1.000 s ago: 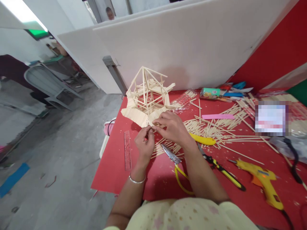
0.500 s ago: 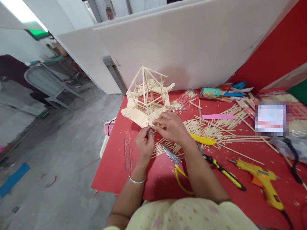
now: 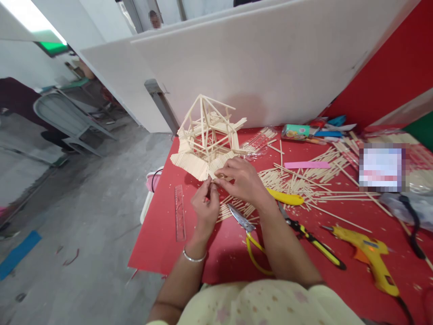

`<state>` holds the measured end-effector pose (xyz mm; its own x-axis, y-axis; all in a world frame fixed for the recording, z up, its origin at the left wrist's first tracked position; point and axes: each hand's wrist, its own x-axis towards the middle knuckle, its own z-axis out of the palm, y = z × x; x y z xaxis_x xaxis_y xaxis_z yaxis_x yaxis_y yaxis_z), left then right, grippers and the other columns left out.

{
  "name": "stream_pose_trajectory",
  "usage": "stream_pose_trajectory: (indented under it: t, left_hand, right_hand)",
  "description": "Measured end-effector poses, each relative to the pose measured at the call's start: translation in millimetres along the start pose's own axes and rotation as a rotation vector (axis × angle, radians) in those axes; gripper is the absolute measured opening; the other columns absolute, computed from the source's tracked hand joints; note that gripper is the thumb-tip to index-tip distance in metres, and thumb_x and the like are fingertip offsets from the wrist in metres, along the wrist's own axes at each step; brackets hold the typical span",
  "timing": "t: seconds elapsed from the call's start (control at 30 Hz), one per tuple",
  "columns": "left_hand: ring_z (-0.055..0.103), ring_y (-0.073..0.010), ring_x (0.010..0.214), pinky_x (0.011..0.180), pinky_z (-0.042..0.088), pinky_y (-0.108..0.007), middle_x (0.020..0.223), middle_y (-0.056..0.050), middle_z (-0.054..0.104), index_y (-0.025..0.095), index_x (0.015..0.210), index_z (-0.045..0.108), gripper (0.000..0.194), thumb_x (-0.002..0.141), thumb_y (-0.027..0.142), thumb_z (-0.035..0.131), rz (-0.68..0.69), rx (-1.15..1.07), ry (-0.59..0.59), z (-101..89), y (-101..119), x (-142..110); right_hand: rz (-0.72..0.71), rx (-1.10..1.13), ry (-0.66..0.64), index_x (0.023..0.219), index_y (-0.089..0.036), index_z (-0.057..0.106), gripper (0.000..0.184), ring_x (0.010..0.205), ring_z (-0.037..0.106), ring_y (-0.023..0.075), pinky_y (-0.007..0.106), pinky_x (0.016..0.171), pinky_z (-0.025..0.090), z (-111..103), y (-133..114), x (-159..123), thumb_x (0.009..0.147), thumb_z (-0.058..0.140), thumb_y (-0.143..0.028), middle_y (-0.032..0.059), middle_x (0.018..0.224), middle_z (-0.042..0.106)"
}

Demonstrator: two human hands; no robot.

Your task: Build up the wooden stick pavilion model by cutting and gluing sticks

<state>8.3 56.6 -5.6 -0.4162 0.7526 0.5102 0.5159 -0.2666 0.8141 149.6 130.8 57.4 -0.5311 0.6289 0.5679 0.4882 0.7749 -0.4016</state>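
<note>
A pale wooden-stick model point(image 3: 202, 131) stands at the table's back left, with an open peaked frame over fanned panels of close-set sticks. At its front panel point(image 3: 194, 166), my left hand point(image 3: 206, 205) is closed, thumb and forefinger pinched near the lower corner. My right hand point(image 3: 242, 181) lies against the right front panel, its fingers curled and the thumb tip close to the left fingertips. Whatever small piece sits between the fingertips is too small to make out. Scissors point(image 3: 241, 219) with yellow handles lie under my right forearm, beside loose sticks point(image 3: 237, 207).
On the red table point(image 3: 152, 234) lie a clear ruler point(image 3: 180, 212), a yellow-handled tool point(image 3: 287, 197), a black-and-yellow cutter point(image 3: 318, 243) and a yellow glue gun point(image 3: 370, 255) with its cord. A pile of sticks point(image 3: 291, 180) spreads to the right. A white board point(image 3: 270, 58) stands behind.
My left hand has shifted slightly, its thumb and forefinger drawn closer to the panel's corner. My right hand and the model stay nearly in place.
</note>
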Motion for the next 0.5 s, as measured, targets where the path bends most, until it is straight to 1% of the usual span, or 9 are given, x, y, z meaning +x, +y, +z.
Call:
stream_pose_trajectory:
  t: [0.1, 0.2, 0.37, 0.5]
  left_hand:
    - [0.069, -0.0142, 0.073, 0.071, 0.055, -0.026, 0.086, -0.006, 0.075, 0.015, 0.129, 0.066, 0.04, 0.092, 0.026, 0.059, -0.071, -0.084, -0.035, 0.8, 2, -5]
    - [0.064, -0.0108, 0.065, 0.067, 0.053, -0.023, 0.076, -0.001, 0.069, 0.015, 0.129, 0.066, 0.04, 0.091, 0.026, 0.06, -0.135, -0.161, -0.048, 0.1, 8, -6]
    - [0.056, -0.0082, 0.059, 0.06, 0.048, -0.02, 0.072, 0.001, 0.064, 0.017, 0.125, 0.069, 0.038, 0.09, 0.029, 0.063, -0.224, -0.277, -0.043, -2.2, 17, -2]
    - [0.056, -0.0084, 0.06, 0.06, 0.047, -0.02, 0.071, 0.0, 0.065, 0.018, 0.124, 0.07, 0.037, 0.089, 0.03, 0.064, -0.24, -0.341, -0.053, -2.8, 20, 0]
  right_hand:
    - [0.006, 0.001, -0.005, 0.096, -0.021, 0.075, 0.014, 0.086, 0.053, 0.0187, 0.034, 0.081, 0.039, 0, 0, 0, 0.091, 0.065, -0.03, 0.0037, 0.085, 0.061]
    - [0.008, -0.005, -0.017, 0.096, -0.021, 0.074, 0.014, 0.086, 0.053, 0.0187, 0.034, 0.081, 0.039, 0, 0, 0, 0.092, 0.064, -0.03, 0.0036, 0.085, 0.06]
    - [0.013, -0.007, -0.019, 0.096, -0.022, 0.074, 0.013, 0.088, 0.053, 0.0194, 0.035, 0.082, 0.039, 0, 1, 0, 0.092, 0.063, -0.03, 0.0036, 0.085, 0.06]
    - [0.012, 0.002, -0.02, 0.097, -0.023, 0.073, 0.014, 0.089, 0.053, 0.0196, 0.036, 0.084, 0.039, 1, 1, -1, 0.093, 0.062, -0.031, 0.0038, 0.087, 0.06]
